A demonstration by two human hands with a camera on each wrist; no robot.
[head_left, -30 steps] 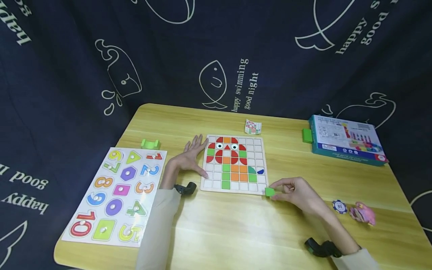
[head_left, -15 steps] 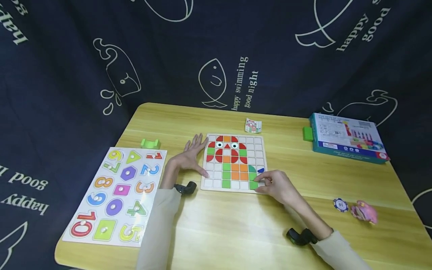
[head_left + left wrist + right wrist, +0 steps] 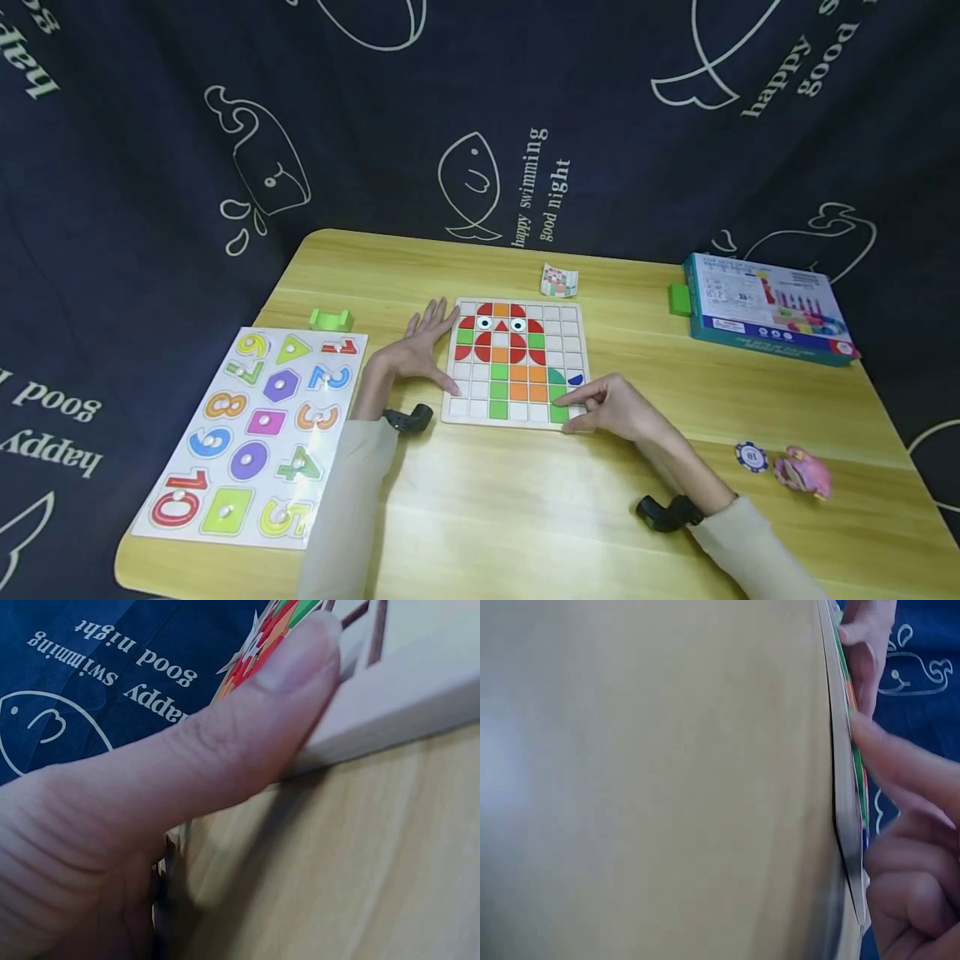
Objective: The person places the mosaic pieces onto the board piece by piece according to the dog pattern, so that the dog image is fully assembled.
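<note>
A white gridded board (image 3: 506, 421) lies mid-table in the head view, with red, orange and green tiles forming an owl-like figure with two eye tiles. My left hand (image 3: 412, 354) spreads along its left side, thumb (image 3: 292, 667) resting on the rim. At the lower right of the board is my right hand (image 3: 618, 408), its index fingertip (image 3: 866, 731) touching a green square tile (image 3: 558, 413) in the bottom row. Its thumb is by the board's near edge, and other fingers are curled. A blue piece (image 3: 575, 379) and a teal quarter-round tile (image 3: 555, 377) sit just above.
A number puzzle board (image 3: 247, 433) is at left, with a green notched block (image 3: 331, 321) behind it. Behind the grid board lies a small pattern card (image 3: 559, 282). At right are a box (image 3: 768, 308), a green block (image 3: 679, 300), a poker chip (image 3: 751, 457) and a pink figurine (image 3: 802, 472).
My right hand has moved left from beside the board with the green square tile, which now sits in the bottom row. My left hand has stayed at the board's left side.
</note>
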